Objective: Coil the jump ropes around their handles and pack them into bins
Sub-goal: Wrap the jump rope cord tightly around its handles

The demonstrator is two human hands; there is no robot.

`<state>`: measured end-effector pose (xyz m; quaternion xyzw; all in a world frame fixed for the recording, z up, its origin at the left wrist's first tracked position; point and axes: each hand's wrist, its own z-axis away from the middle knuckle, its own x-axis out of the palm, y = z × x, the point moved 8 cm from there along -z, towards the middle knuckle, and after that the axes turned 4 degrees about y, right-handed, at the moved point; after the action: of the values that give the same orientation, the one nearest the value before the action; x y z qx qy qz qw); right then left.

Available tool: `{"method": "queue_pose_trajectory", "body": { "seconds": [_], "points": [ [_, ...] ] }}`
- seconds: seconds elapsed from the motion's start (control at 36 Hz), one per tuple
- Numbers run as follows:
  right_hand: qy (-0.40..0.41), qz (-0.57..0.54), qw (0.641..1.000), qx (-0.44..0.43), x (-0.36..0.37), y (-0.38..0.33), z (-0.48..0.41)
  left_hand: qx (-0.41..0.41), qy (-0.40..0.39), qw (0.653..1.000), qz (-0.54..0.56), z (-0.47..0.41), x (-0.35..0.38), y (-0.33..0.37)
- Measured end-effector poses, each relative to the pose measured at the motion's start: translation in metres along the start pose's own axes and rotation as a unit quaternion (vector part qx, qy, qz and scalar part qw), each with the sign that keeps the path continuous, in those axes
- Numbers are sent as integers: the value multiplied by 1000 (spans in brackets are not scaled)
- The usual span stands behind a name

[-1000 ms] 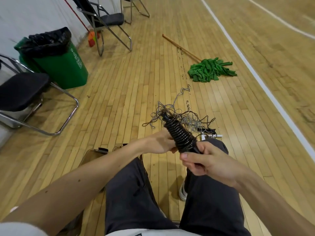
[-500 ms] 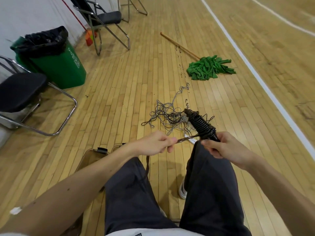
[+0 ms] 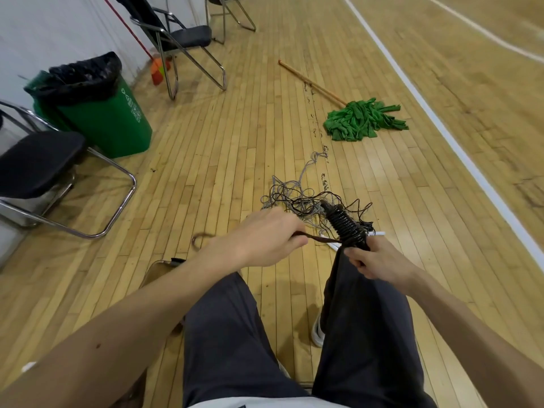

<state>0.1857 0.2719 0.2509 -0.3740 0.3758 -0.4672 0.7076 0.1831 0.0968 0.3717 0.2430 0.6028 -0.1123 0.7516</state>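
Wood gym flooring (image 3: 206, 160) runs out ahead of you, with a green bin (image 3: 100, 119) and folding chairs (image 3: 38, 172) off to the left of your hands and a green mop (image 3: 363, 120) beyond them. Your right hand (image 3: 379, 262) is clenched around the base of the handles (image 3: 346, 226), already wrapped in black rope, while your left hand (image 3: 262, 238) pinches the loose rope end (image 3: 321, 239), drawn taut between both grips. Just past the handles, a tangle of ropes (image 3: 297, 198) lies on the floor.

Black rope coil (image 3: 346, 225), green mop (image 3: 363, 120), green bin (image 3: 117, 128).
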Motion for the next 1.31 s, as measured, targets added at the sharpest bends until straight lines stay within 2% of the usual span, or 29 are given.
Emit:
{"method": "queue_pose_trajectory", "body": {
  "seconds": [0.22,0.39,0.56,0.69,0.78,0.89,0.97,1.14,1.31],
  "points": [
    [-85,40,995,23,26,-5,7,142,22,976,-162,-6,-38,40],
    [-190,17,981,31,59,-10,30,209,10,962,-177,-22,-49,52],
    [-270,-33,962,28,80,-13,56,209,-10,967,-145,-37,-52,52],
    [-309,-45,950,16,88,-23,72,170,-57,980,-80,-45,-47,42],
    [-329,-44,943,4,92,-31,82,137,-99,985,20,-47,-40,31],
    [-362,-62,930,4,96,-37,94,90,-136,966,201,-43,-25,7],
    [-379,-86,921,8,99,-39,100,53,-140,948,279,-38,-13,-7],
    [-396,-126,909,21,105,-44,103,5,-148,926,348,-28,14,-17],
    [-377,-211,902,19,100,-53,99,-41,-140,905,400,-16,46,-27]
  ]
}}
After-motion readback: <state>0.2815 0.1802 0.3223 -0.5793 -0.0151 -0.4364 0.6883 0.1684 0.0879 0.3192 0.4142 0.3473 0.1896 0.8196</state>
